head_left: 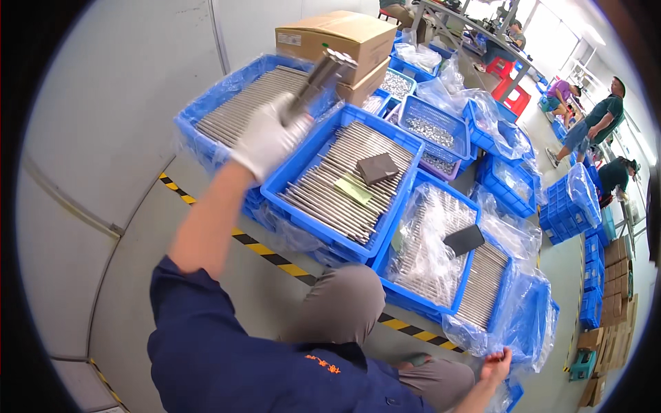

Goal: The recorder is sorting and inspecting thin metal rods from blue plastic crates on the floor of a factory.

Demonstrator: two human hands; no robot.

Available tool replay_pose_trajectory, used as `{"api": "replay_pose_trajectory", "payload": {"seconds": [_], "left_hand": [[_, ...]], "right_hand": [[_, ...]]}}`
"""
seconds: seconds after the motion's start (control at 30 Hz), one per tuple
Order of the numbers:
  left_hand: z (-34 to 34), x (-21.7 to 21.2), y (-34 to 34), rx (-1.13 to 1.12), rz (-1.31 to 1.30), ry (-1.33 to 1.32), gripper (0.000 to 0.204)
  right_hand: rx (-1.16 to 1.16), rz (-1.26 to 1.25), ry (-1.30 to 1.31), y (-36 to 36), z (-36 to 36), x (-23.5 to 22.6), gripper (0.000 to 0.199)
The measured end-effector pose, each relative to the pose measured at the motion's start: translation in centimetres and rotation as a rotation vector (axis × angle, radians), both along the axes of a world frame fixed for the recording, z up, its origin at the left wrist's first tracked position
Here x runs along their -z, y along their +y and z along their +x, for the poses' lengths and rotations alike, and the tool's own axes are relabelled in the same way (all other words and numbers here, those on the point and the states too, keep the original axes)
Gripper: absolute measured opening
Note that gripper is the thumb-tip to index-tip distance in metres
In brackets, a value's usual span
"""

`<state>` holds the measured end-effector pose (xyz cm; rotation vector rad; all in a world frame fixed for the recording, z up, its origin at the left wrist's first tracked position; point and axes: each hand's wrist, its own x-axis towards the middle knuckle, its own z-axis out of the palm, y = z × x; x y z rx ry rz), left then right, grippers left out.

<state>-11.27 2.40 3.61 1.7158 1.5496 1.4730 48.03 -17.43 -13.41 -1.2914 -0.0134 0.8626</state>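
My left hand (265, 138), in a white glove, is closed around a bundle of metal rods (318, 79), blurred by motion. It is raised over the gap between two blue crates. Beneath it, one lined blue crate (189, 131) holds rows of thin metal rods (248, 103). The other blue crate (272, 180) is also full of rods, with a dark block (377, 168) and a yellow-green slip (352, 190) on top. At the lower right my bare right hand (494, 368) has its fingers curled beside a plastic-lined blue crate (527, 323); whatever it may hold is hidden.
Cardboard boxes (337, 34) stand behind the crates. More rods lie under clear plastic (430, 255) with a dark flat piece (464, 239) on it. Baskets of small metal parts (434, 131) sit farther back. Striped floor tape (275, 260) runs beside my knee. Several people are at the far right.
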Motion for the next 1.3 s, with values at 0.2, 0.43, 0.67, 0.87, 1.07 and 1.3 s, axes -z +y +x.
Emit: {"api": "replay_pose_trajectory", "payload": {"seconds": [0.2,0.43,0.67,0.87,1.07,1.3], "left_hand": [[-13.5,-0.4,10.5,-0.594,-0.198,1.074,0.022],[-15.6,2.8,21.7,-0.5,-0.297,1.372,0.024],[-16.7,5.9,27.2,-0.314,-0.213,1.451,0.027],[-15.0,6.6,29.3,-0.27,-0.249,1.434,0.036],[-15.1,6.5,29.1,-0.397,-0.258,1.443,0.027],[-16.3,7.4,28.3,-0.503,-0.321,1.224,0.024]], "right_hand": [[0.192,-0.339,-0.328,-0.9,-2.5,-1.7,0.011],[0.099,-0.482,-0.377,-5.8,7.0,5.6,0.01],[0.179,-0.509,-0.508,-5.8,6.5,5.3,0.018],[0.086,-0.654,-0.639,-5.2,5.8,4.0,0.02],[-0.02,-0.755,-0.757,-4.7,5.6,3.8,0.021],[-0.118,-0.867,-0.89,-4.5,5.2,3.5,0.023]]}}
